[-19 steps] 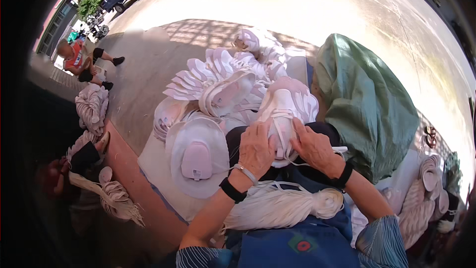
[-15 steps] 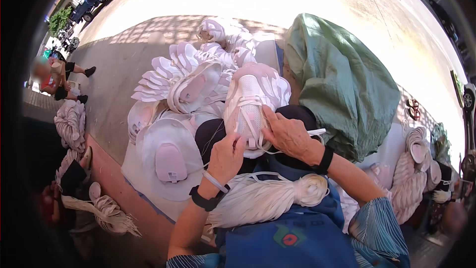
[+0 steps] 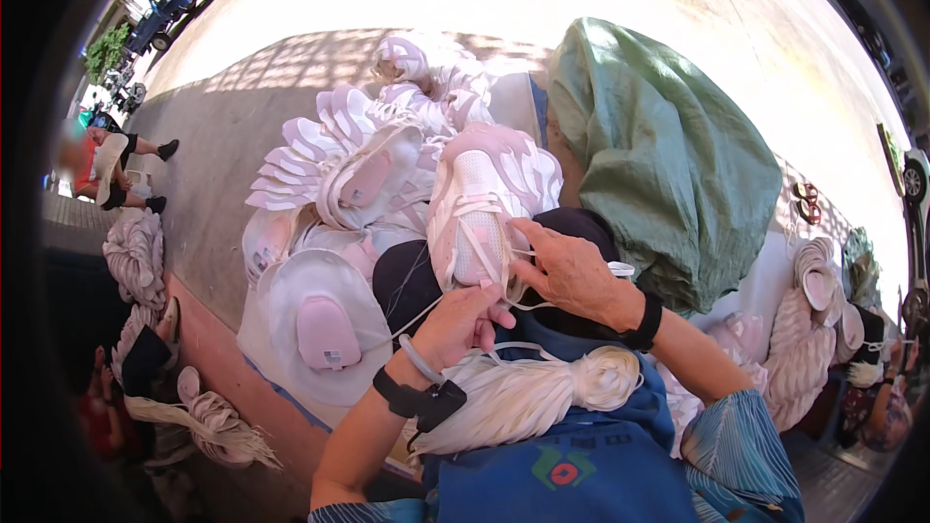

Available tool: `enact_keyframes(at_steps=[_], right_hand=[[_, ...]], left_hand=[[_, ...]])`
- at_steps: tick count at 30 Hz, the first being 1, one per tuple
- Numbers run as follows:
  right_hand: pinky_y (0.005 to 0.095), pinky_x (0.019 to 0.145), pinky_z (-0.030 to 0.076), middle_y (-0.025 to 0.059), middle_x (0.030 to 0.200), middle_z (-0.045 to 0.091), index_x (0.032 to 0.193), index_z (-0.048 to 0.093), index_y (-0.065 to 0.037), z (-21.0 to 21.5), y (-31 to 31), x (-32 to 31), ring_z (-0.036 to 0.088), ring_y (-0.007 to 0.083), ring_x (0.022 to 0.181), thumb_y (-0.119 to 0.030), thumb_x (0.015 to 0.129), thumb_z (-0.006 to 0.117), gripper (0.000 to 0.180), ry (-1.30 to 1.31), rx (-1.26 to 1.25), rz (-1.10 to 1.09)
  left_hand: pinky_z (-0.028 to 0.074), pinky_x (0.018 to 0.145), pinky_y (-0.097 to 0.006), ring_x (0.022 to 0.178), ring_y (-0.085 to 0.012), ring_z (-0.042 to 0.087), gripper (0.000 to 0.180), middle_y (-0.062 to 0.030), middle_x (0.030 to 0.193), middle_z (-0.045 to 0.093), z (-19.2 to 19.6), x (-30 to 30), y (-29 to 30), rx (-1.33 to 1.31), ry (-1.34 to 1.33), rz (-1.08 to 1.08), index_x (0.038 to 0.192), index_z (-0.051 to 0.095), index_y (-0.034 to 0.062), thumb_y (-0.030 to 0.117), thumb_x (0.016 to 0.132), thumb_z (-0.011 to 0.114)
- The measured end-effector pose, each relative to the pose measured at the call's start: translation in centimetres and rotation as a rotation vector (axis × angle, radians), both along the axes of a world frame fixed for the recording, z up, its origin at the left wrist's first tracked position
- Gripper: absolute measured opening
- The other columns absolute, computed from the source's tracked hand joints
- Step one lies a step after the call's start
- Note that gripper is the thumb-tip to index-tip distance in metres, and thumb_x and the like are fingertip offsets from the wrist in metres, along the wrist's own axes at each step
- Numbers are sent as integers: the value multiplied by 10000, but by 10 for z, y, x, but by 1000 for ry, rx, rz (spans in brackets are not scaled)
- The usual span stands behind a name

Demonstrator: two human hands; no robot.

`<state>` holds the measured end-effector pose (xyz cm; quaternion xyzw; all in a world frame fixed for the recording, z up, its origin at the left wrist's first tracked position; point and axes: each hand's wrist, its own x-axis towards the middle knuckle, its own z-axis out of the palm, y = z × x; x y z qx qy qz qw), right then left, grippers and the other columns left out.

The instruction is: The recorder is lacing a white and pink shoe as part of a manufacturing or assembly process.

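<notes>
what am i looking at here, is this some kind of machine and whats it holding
There is no machine here: those are a person's own two hands. You see through the left one of two wide fisheye cameras worn on the head, looking down, so straight edges bend near the rim.

In front of the lap is a pale pink and white shoe upper. The left hand is at its near end, and the right hand is at its white lace. Exactly what the fingers grip is hard to tell.

A bundle of loose laces lies on the blue apron. Beyond, more uppers are piled on a pale sheet, beside a green cloth.
</notes>
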<state>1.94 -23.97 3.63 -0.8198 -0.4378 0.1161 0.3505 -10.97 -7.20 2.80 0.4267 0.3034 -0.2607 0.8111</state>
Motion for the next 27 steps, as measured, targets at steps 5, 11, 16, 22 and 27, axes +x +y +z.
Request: enact_keyframes(at_steps=[5,11,16,22,27], right_hand=[[424,617,483,194,728,620,1026,619,16,21,-12,11,630,373,716,-306,861,645,362,202,-185,80],[464,591,453,208,635,570,769,589,2,30,-29,0,584,411,634,-375,860,621,389,245,-321,402],[469,570,399,225,640,524,782,540,17,54,-17,-10,532,409,599,-270,905,578,315,503,-141,545],[408,536,402,144,606,455,787,464,-32,87,6,-39,485,343,560,-228,938,573,270,463,121,645],[419,607,439,196,683,556,807,539,9,91,34,-69,551,355,647,-179,883,582,207,406,197,708]], left_hand=[[429,452,-218,477,-81,512,252,-16,763,630,-8,-9,-15,-276,68,178,1011,604,71,303,983,508],[431,525,-234,543,-93,506,229,-8,749,586,8,-23,-16,-249,23,111,942,606,77,278,985,503],[497,777,-288,839,-143,590,295,-65,911,611,15,-28,-17,24,-159,131,972,610,29,295,986,483],[506,901,-348,973,-231,642,306,-174,1043,649,57,-10,-3,-101,-214,227,1052,575,-40,217,990,420],[524,891,-369,898,-239,665,305,-129,913,641,72,-17,9,-196,-202,299,1100,535,-21,241,1005,412]])
